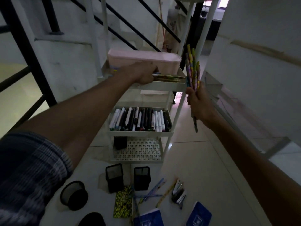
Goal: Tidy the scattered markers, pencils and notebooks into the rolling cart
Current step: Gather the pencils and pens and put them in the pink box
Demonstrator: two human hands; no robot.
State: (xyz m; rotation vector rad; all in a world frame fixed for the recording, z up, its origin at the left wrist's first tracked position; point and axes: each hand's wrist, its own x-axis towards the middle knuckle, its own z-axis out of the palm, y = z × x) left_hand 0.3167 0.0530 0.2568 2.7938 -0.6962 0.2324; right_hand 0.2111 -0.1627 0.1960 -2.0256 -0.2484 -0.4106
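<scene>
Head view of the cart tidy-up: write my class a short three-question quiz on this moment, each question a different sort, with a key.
1. True or false: the right hand holds a bundle of patterned pencils upright beside the rolling cart.
2. Multiple choice: which tier holds the row of markers? A) top B) middle C) bottom
3. Fill in: the left hand lays pencils on the top tier in front of the ____ box.

Key
1. True.
2. B; the bottom tier holds only a black cup.
3. Pink. Loose pencils and blue notebooks remain on the floor.
</scene>
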